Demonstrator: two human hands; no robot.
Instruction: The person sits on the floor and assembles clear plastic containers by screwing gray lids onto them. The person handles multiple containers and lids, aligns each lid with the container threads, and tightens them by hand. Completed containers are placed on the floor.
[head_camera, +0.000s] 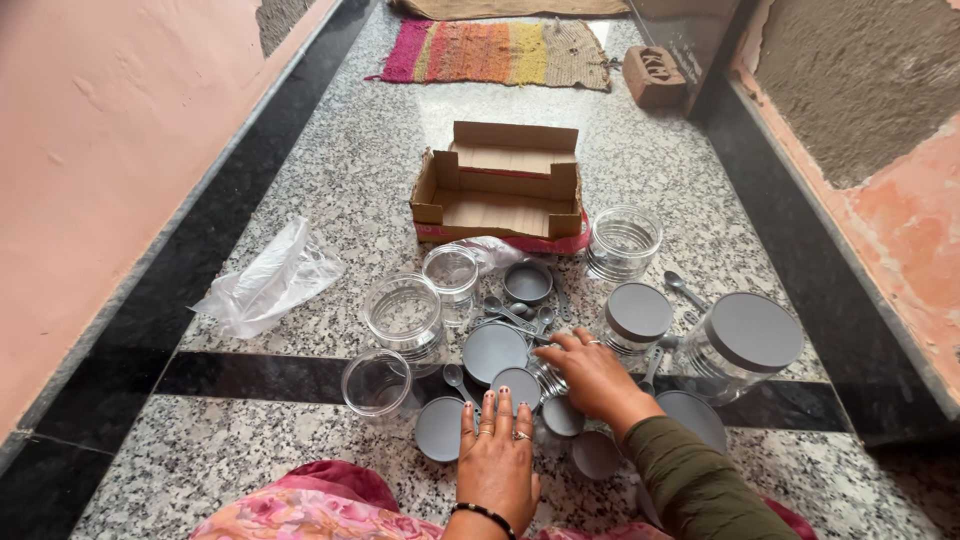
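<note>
Right hand (592, 375) fingers around small jar (548, 380)

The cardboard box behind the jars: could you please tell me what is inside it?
The cardboard box lies open with its flaps up; only its bare brown bottom shows. The strip just behind its front wall is hidden. A clear plastic bag lies outside it, to the left.

Clear glossy plastic jars (404, 316); matt grey lids (495, 351); polished speckled granite floor (330, 190); cardboard box (500, 195).
</note>
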